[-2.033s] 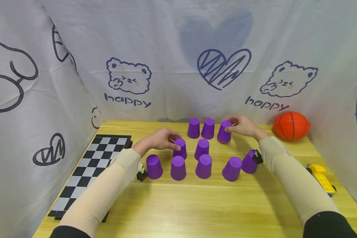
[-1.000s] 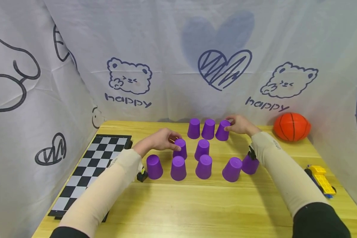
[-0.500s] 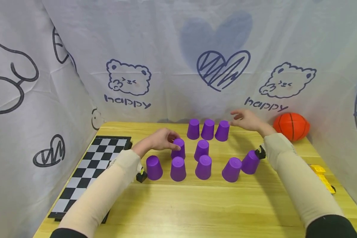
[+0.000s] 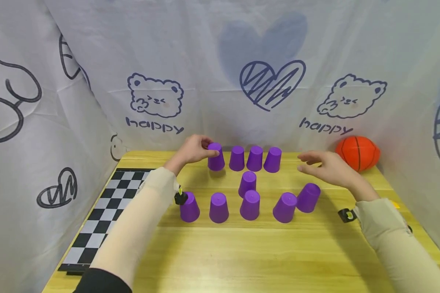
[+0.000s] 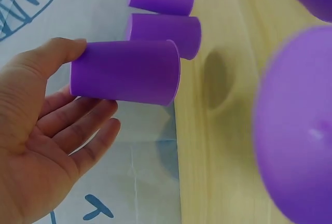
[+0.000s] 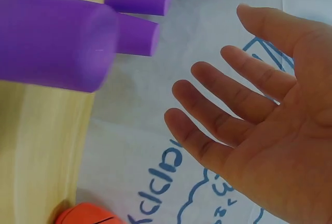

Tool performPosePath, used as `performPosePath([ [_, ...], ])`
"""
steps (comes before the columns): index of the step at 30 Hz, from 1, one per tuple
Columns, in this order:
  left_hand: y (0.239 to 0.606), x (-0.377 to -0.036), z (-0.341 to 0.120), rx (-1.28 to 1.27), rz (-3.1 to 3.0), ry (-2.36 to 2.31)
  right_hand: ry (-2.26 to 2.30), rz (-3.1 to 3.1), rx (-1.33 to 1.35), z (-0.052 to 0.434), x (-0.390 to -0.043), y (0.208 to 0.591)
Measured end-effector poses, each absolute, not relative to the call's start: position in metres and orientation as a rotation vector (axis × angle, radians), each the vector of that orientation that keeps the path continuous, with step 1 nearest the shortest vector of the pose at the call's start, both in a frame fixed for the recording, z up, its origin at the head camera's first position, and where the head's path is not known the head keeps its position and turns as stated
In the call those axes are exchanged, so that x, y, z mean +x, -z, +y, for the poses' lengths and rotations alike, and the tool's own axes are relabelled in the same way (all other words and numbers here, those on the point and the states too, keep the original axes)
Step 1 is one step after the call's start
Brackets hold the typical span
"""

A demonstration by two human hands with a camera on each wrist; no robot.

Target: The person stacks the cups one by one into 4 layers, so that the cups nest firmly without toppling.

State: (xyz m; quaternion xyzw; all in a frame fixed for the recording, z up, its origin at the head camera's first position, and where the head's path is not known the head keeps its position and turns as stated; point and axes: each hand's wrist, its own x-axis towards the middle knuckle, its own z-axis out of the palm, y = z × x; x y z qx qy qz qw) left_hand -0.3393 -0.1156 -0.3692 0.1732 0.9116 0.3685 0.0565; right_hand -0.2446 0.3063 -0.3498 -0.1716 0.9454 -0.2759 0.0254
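Several purple cups stand upside down on the wooden table (image 4: 242, 252). My left hand (image 4: 210, 150) grips one purple cup (image 4: 215, 158) at the left end of the back row, thumb on one side and fingers on the other, just above the tabletop. The left wrist view shows this held cup (image 5: 127, 72) in my left hand (image 5: 96, 79), next to the back-row cups (image 5: 163, 28). My right hand (image 4: 311, 162) hovers open and holds nothing, right of the back row and above a tilted cup (image 4: 308, 197). In the right wrist view its fingers (image 6: 218, 73) are spread.
An orange basketball (image 4: 357, 153) sits at the back right corner. A chessboard (image 4: 106, 207) lies along the left edge. One cup (image 4: 247, 184) stands mid-table and a front row of cups (image 4: 218, 207) lies nearer me. Printed cloth walls close in three sides.
My left hand carried its cup from the middle of the table to the left end of the back row. My right hand let go of the rightmost back cup and drew away to the right, open.
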Motion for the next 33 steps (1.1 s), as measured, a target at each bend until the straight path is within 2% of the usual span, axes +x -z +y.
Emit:
performPosePath([
  [14, 0.381, -0.36, -0.104, 0.364, 2.79, -1.117, 0.901, 2.987, -0.502, 0.333, -0.2, 0.394],
  [33, 0.4, -0.369, -0.094, 0.286, 2.79, -1.111, 0.923, 3.017, -0.462, 0.342, -0.191, 0.417],
])
